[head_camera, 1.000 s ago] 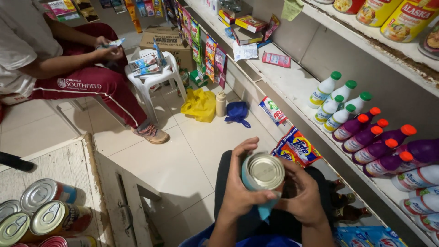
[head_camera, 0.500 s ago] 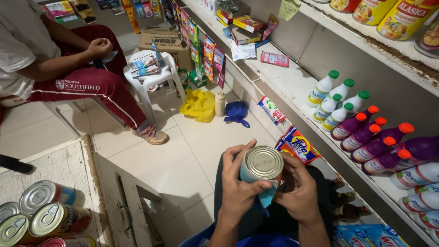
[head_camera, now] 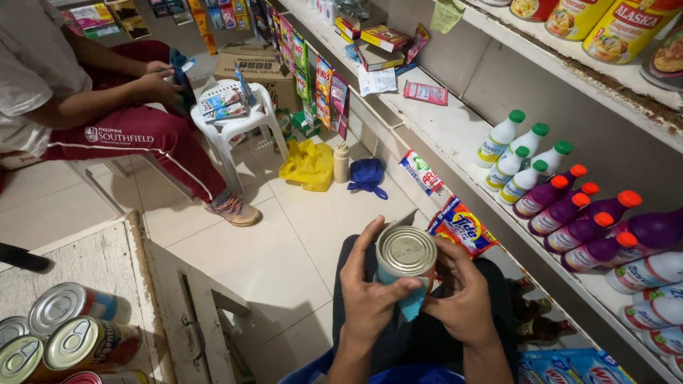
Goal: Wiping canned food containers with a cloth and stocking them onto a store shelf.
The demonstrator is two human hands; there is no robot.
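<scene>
One tin can held in two hands
Left hand [head_camera: 370, 299] and right hand [head_camera: 462, 302] clamp the tin can [head_camera: 404, 259]; four cans [head_camera: 71, 334] lie on the bench [head_camera: 78, 259], five purple bottles [head_camera: 576, 224] on the shelf [head_camera: 455, 131]

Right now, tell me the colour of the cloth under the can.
Light blue cloth, under the can; head view shows it best.

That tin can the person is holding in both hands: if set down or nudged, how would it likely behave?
The tin can looks rigid metal with its lid sealed, so probably stiff and fairly heavy for its size. Its round body would likely roll if laid on its side, yet stand steady on a flat end. Left hand and right hand both wrap it, which hints at a smooth, somewhat slippery wall.
</scene>
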